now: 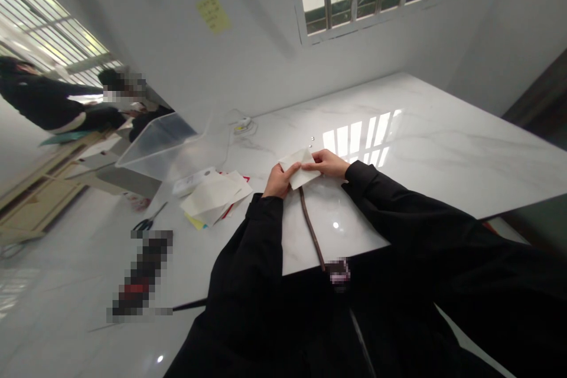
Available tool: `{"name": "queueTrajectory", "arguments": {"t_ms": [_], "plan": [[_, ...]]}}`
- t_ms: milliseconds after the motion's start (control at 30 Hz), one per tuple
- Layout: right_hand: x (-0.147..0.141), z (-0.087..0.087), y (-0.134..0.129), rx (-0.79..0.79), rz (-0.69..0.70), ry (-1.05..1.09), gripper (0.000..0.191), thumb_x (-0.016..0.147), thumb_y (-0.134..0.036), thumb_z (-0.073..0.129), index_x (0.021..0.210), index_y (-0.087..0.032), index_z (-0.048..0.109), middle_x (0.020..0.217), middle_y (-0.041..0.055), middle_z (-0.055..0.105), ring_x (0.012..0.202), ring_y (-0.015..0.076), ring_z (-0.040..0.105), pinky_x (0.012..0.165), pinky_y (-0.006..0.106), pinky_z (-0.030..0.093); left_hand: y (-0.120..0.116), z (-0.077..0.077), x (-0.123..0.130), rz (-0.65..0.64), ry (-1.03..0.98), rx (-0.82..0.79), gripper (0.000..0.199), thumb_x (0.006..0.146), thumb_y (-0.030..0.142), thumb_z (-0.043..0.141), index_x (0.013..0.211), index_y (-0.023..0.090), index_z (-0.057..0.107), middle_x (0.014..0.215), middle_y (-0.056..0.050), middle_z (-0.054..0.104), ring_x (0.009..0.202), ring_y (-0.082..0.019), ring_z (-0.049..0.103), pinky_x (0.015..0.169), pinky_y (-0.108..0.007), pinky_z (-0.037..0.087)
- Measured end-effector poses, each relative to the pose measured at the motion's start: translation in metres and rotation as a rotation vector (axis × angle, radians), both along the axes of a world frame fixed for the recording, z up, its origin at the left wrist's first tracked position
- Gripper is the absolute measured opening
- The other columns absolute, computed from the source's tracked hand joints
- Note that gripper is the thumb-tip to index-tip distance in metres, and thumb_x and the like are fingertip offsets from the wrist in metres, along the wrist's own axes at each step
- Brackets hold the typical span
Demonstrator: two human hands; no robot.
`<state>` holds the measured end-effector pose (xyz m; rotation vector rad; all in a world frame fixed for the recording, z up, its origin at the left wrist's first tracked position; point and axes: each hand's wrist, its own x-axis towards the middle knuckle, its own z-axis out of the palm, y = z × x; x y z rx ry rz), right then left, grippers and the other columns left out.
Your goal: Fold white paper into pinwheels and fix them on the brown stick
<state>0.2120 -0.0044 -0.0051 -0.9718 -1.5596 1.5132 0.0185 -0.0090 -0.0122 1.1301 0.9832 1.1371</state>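
Observation:
A small folded piece of cream paper point(301, 174) is held between both hands above the white marbled table point(443, 147). My left hand point(279, 181) pinches its left side, with the thumb on top. My right hand point(330, 164) grips its right side, its thumb also on the paper near the middle. The fingers beneath the paper are hidden. Below the paper, a thin brown stick or cord point(311, 227) runs toward the table's front edge; its upper end is behind the paper. Two tiny shiny bits point(312, 139) lie just beyond the hands.
Left of my hands lie a stack of papers point(216, 198), scissors point(144, 224) and a pixelated dark object point(144, 274). A clear plastic bin point(162, 142) stands behind them. A small white item with a cable point(243, 124) lies near the wall. People in dark clothes point(39, 94) are at far left.

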Motion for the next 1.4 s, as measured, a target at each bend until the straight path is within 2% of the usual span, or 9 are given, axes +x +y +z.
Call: {"name": "queueTrajectory", "arguments": {"t_ms": [233,433,933,1167,1400], "plan": [[0.0,-0.005,0.002,-0.016,-0.053,0.006,0.048,0.073,-0.05,0.088,0.096,-0.009,0.076,0.074,0.0038,0.07,0.062,0.0112,0.055,0.053,0.023,0.036,0.001,-0.001,0.0,0.005,-0.022,0.002,0.06,0.058,0.039,0.095,0.107,0.012,0.072,0.107,-0.016,0.079,0.111,-0.034,0.073,0.097,-0.045,0.059],[0.0,-0.006,0.003,-0.014,-0.045,0.015,0.044,0.074,-0.046,0.089,0.096,-0.009,0.078,0.082,0.0067,0.075,0.069,0.014,0.062,0.058,0.023,0.042,0.001,-0.001,0.0,0.013,-0.023,-0.004,0.059,0.056,0.037,0.096,0.104,0.011,0.072,0.106,-0.016,0.08,0.11,-0.034,0.073,0.096,-0.045,0.059],[0.0,-0.009,0.004,-0.001,-0.054,-0.006,0.047,0.075,-0.05,0.086,0.097,-0.01,0.077,0.076,0.0038,0.072,0.063,0.0124,0.057,0.053,0.023,0.036,0.001,-0.001,0.0,0.025,-0.015,-0.01,0.06,0.054,0.036,0.096,0.104,0.012,0.072,0.101,-0.012,0.08,0.105,-0.032,0.074,0.092,-0.042,0.06],[0.0,-0.012,0.007,0.008,-0.058,-0.037,0.046,0.075,-0.051,0.087,0.094,-0.011,0.076,0.077,0.0048,0.073,0.064,0.0132,0.058,0.054,0.023,0.038,0.002,-0.002,0.0,0.025,-0.001,-0.006,0.061,0.054,0.038,0.096,0.104,0.011,0.073,0.1,-0.012,0.08,0.102,-0.032,0.075,0.09,-0.041,0.06],[0.0,-0.009,0.005,0.011,-0.044,0.006,0.04,0.076,-0.044,0.086,0.095,-0.009,0.078,0.081,0.0066,0.074,0.07,0.0146,0.062,0.059,0.024,0.044,0.002,-0.002,-0.001,0.016,0.007,-0.004,0.06,0.054,0.037,0.096,0.103,0.011,0.073,0.099,-0.012,0.08,0.102,-0.032,0.075,0.091,-0.041,0.061]]}}
